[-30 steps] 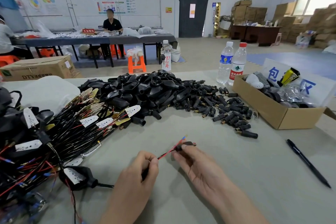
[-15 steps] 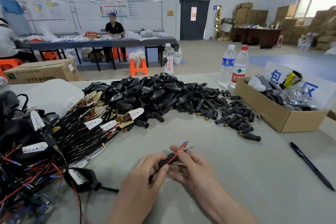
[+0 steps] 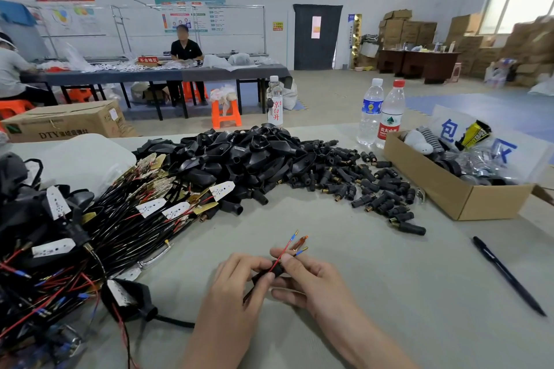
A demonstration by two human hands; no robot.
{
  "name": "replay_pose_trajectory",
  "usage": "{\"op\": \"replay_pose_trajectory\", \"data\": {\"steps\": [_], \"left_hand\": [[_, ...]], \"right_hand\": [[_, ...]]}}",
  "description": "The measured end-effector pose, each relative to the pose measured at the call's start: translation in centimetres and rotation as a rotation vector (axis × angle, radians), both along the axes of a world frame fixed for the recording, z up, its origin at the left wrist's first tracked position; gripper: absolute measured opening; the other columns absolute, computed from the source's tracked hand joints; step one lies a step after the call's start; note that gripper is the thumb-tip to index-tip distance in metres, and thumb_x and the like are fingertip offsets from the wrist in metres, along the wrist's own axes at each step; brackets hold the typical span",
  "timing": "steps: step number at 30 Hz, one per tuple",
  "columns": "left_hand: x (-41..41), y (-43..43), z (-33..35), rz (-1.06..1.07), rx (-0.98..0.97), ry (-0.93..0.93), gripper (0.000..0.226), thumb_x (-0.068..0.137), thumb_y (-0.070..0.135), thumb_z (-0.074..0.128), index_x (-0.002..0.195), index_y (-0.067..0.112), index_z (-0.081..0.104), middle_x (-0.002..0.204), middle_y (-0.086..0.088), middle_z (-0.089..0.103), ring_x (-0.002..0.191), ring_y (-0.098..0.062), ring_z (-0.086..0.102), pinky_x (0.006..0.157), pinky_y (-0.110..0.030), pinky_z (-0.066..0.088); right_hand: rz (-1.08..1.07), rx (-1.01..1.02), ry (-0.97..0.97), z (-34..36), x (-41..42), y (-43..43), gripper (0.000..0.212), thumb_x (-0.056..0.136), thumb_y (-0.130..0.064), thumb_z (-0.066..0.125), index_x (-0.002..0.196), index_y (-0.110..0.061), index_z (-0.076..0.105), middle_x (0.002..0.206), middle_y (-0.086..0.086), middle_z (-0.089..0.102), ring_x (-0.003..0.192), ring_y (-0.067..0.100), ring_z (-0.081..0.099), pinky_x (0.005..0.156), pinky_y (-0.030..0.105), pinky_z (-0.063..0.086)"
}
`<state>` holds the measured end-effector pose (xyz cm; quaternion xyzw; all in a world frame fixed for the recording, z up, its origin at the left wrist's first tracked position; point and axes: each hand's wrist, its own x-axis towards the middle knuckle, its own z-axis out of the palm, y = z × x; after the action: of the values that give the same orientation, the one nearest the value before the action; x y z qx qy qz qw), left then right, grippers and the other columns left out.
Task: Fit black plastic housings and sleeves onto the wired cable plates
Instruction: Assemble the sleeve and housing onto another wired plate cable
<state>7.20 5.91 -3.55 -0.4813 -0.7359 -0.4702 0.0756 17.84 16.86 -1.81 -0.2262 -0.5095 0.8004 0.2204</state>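
My left hand [image 3: 236,284] pinches a thin black cable just behind a small black sleeve [image 3: 277,269]. My right hand [image 3: 302,277] grips that sleeve between thumb and fingers. Red and blue wire ends [image 3: 295,241] with metal tips stick out past the sleeve, pointing away from me. The cable runs left to a black housing with a white plate [image 3: 124,296] lying on the table. A heap of black housings [image 3: 239,156] and a spread of loose black sleeves [image 3: 368,189] lie farther back. A bundle of wired cable plates [image 3: 126,219] fills the left.
A cardboard box [image 3: 461,198] of parts stands at the right, with two water bottles [image 3: 380,114] behind it. A black pen [image 3: 506,274] lies at the right on the grey table [image 3: 389,293]. A white bag [image 3: 87,159] sits at the back left. People work at a far table.
The sleeve has slid down the wires toward me, so the wire tips now stick out beyond it. Both hands have come together around the sleeve.
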Motion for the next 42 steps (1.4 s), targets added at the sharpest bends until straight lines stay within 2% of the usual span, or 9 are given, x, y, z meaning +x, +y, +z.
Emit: {"op": "replay_pose_trajectory", "data": {"steps": [4,15,23,27,30,32,35,39,42], "left_hand": [[-0.4,0.1,-0.3,-0.006,-0.016,-0.066,0.040,0.086,0.011,0.074,0.099,0.045,0.061,0.104,0.023,0.058,0.091,-0.001,0.052,0.075,-0.016,0.040],[-0.8,0.4,-0.7,-0.015,0.025,-0.102,0.051,0.079,0.001,0.079,0.090,0.049,0.066,0.095,0.022,0.061,0.084,-0.003,0.057,0.072,-0.010,0.039],[-0.3,0.3,-0.5,0.006,0.010,-0.095,0.038,0.083,0.000,0.074,0.083,0.037,0.065,0.091,0.021,0.061,0.073,0.002,0.054,0.066,-0.007,0.039],[0.0,0.2,-0.3,0.035,-0.018,-0.069,0.028,0.088,0.006,0.070,0.087,0.033,0.062,0.097,0.019,0.055,0.076,-0.002,0.053,0.068,-0.023,0.045],[0.4,0.2,0.2,0.063,-0.007,-0.076,0.034,0.088,0.006,0.068,0.086,0.037,0.055,0.093,0.028,0.053,0.069,0.005,0.046,0.065,-0.017,0.041],[0.4,0.2,0.4,0.060,0.005,-0.093,0.033,0.088,0.007,0.070,0.087,0.037,0.056,0.088,0.028,0.055,0.068,0.006,0.046,0.065,-0.016,0.041],[0.3,-0.1,0.5,0.038,-0.006,-0.093,0.022,0.088,0.012,0.071,0.093,0.033,0.063,0.087,0.018,0.060,0.072,0.001,0.051,0.068,-0.030,0.048],[0.2,-0.2,0.4,0.032,-0.017,-0.070,0.017,0.089,0.015,0.070,0.089,0.031,0.066,0.090,0.017,0.059,0.065,0.006,0.046,0.062,-0.023,0.044],[0.2,0.1,0.4,0.084,0.035,-0.160,0.020,0.089,0.013,0.070,0.086,0.031,0.063,0.080,0.011,0.064,0.061,-0.001,0.050,0.060,-0.019,0.043]], "right_hand": [[0.024,0.045,0.009,0.2,0.1,0.0,0.023,0.100,-0.016,0.055,0.114,-0.010,0.071,0.107,0.017,0.074,0.087,0.017,0.068,0.072,0.025,0.057],[0.015,0.056,0.011,0.1,0.1,-0.1,0.020,0.098,-0.015,0.057,0.102,-0.013,0.077,0.098,0.010,0.075,0.087,0.016,0.068,0.074,0.023,0.057],[0.010,0.041,0.022,-0.2,-0.1,0.1,0.019,0.095,-0.018,0.062,0.102,-0.011,0.078,0.106,0.016,0.074,0.095,0.021,0.070,0.078,0.024,0.057],[0.033,0.040,0.033,-0.1,-0.2,0.2,0.024,0.084,-0.027,0.067,0.100,-0.014,0.079,0.104,0.013,0.076,0.095,0.017,0.072,0.078,0.022,0.057],[0.057,0.072,0.034,0.1,-0.2,0.1,0.021,0.087,-0.026,0.065,0.099,-0.016,0.079,0.104,0.010,0.076,0.095,0.015,0.072,0.077,0.020,0.056],[0.062,0.099,0.030,0.2,-0.2,0.0,0.021,0.085,-0.027,0.066,0.099,-0.019,0.080,0.103,0.008,0.077,0.094,0.013,0.072,0.077,0.019,0.056],[0.060,0.139,0.023,0.1,-0.2,-0.1,0.021,0.094,-0.018,0.062,0.098,-0.025,0.081,0.102,0.004,0.077,0.092,0.010,0.072,0.076,0.019,0.055],[0.053,0.192,-0.003,0.0,-0.3,-0.3,0.024,0.097,-0.017,0.060,0.100,-0.031,0.080,0.104,0.006,0.076,0.094,0.014,0.070,0.077,0.022,0.056],[0.039,0.187,-0.005,-0.2,-0.4,-0.1,0.022,0.098,-0.019,0.058,0.102,-0.023,0.079,0.100,0.006,0.077,0.084,0.013,0.070,0.074,0.022,0.056]]}}
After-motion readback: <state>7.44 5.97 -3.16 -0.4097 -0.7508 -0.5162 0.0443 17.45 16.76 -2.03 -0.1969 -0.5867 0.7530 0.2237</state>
